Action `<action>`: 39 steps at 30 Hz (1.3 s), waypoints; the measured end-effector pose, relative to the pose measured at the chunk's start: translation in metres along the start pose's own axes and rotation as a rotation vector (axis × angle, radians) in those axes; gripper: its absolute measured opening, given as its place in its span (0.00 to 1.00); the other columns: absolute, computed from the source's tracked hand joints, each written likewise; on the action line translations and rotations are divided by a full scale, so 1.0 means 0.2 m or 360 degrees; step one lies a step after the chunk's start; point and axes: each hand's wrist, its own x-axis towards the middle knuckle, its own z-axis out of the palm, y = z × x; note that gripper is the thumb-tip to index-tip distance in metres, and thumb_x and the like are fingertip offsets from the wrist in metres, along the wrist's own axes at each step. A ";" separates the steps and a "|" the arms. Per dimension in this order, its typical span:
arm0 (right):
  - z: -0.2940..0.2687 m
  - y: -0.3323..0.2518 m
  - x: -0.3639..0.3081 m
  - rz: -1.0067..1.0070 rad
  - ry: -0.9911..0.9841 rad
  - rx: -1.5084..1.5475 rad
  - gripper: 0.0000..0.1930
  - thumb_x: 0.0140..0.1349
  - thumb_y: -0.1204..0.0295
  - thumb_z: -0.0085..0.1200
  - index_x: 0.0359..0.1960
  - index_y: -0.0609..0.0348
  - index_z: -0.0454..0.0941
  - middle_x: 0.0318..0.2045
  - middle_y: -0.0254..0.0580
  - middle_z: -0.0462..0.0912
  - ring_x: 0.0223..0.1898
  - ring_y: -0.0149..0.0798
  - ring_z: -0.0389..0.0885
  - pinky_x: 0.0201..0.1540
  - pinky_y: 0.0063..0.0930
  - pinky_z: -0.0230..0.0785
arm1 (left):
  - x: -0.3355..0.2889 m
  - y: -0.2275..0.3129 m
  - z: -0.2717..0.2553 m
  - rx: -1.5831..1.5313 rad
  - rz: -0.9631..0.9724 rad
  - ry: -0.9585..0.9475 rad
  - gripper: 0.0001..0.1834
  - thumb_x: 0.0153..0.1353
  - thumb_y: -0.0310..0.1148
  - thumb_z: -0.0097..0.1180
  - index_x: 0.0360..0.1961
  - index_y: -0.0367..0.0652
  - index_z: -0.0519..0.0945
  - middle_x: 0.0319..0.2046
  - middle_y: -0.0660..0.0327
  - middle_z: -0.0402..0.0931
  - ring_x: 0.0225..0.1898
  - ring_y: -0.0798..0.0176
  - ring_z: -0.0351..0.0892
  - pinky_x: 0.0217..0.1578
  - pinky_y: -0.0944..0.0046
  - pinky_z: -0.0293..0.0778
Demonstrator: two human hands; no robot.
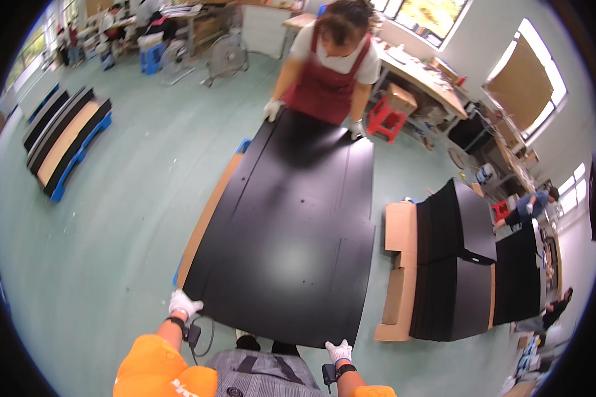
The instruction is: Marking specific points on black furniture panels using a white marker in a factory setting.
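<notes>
A large black panel (288,218) lies flat, face up, between two people, its long axis running from just past six o'clock toward just past twelve, the near end by the wearer and the far end by a co-worker (324,89) in a dark red apron. Taking clock directions from the panel's middle, the gloved left hand (185,304) is at eight o'clock, its grip closed on the near corner; the gloved right hand (340,352) is at five, its grip closed on the near edge by the other corner — the fingers underneath are hidden. The co-worker's gloved hands (356,129) are on the far end, at twelve and one. A strip of brown cardboard (208,221) shows along the panel's nine o'clock side. At three o'clock — well apart from the hands — stands a stack of black panels (437,264).
</notes>
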 end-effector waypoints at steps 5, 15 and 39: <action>0.04 0.02 0.08 0.0026 0.0019 -0.0064 0.48 0.50 0.44 0.58 0.67 0.62 0.55 0.64 0.64 0.58 0.64 0.59 0.61 0.64 0.42 0.59 | -0.02 0.03 -0.03 0.0109 -0.0095 0.0015 0.44 0.33 0.49 0.74 0.50 0.33 0.73 0.51 0.44 0.73 0.53 0.47 0.74 0.54 0.57 0.73; 0.03 -0.03 0.01 0.0025 0.0063 -0.0013 0.48 0.50 0.45 0.59 0.66 0.66 0.56 0.62 0.65 0.59 0.63 0.60 0.62 0.64 0.42 0.60 | 0.03 0.01 0.00 0.0087 -0.0018 0.0029 0.42 0.32 0.47 0.74 0.47 0.30 0.74 0.49 0.42 0.73 0.50 0.45 0.77 0.51 0.54 0.75; 0.10 -0.01 0.05 0.0100 0.0149 -0.0052 0.48 0.48 0.44 0.62 0.64 0.62 0.58 0.60 0.59 0.64 0.61 0.54 0.68 0.60 0.40 0.65 | 0.15 -0.05 0.11 0.0098 -0.0070 0.0016 0.41 0.31 0.39 0.75 0.47 0.30 0.71 0.49 0.43 0.73 0.51 0.46 0.75 0.51 0.56 0.75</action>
